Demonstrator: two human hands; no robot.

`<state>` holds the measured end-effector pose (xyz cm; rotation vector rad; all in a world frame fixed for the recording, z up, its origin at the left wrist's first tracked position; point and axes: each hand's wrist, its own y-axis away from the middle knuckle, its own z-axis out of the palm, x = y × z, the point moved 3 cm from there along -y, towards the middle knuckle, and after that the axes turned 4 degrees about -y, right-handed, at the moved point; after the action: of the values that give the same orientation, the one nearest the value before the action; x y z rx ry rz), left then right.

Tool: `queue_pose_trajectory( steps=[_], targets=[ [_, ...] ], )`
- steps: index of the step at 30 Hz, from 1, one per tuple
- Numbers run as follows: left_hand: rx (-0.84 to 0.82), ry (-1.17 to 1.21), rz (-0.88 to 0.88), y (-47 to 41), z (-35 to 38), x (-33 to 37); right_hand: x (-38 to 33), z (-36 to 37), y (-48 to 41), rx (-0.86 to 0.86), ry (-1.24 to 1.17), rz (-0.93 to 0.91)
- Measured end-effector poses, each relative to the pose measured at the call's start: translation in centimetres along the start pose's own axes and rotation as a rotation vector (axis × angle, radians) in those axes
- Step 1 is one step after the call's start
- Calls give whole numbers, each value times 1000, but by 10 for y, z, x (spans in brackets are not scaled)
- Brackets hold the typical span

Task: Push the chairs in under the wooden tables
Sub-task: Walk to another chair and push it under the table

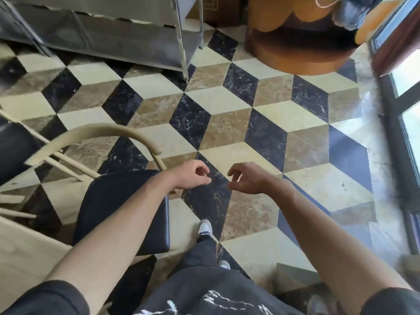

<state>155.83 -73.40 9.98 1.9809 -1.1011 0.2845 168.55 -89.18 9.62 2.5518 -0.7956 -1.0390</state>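
A chair with a dark padded seat (118,208) and a curved cream frame (100,130) stands at my lower left, beside a pale wooden table (25,253) whose edge shows at the bottom left. My left hand (191,175) hovers just past the seat's right corner, fingers loosely curled, holding nothing. My right hand (248,178) floats over the tiled floor to the right of it, fingers apart and empty. Neither hand touches the chair.
A second dark chair seat (13,151) sits at the far left. A metal cabinet (109,35) stands at the back, a round wooden base (302,53) at the back right, windows (409,123) along the right. My feet stand on patterned tiles (227,119).
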Motion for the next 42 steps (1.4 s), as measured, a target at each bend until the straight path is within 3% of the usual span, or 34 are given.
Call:
queue_pose_trajectory(
  steps=[16,42],
  targets=[
    [-12,-23,-62,-150,-151,-42,-30,-120,-208,-23,-17,-15],
    [138,259,-420,-297,-322,-157,-119,-214,-539,-384,186,-276]
  ],
)
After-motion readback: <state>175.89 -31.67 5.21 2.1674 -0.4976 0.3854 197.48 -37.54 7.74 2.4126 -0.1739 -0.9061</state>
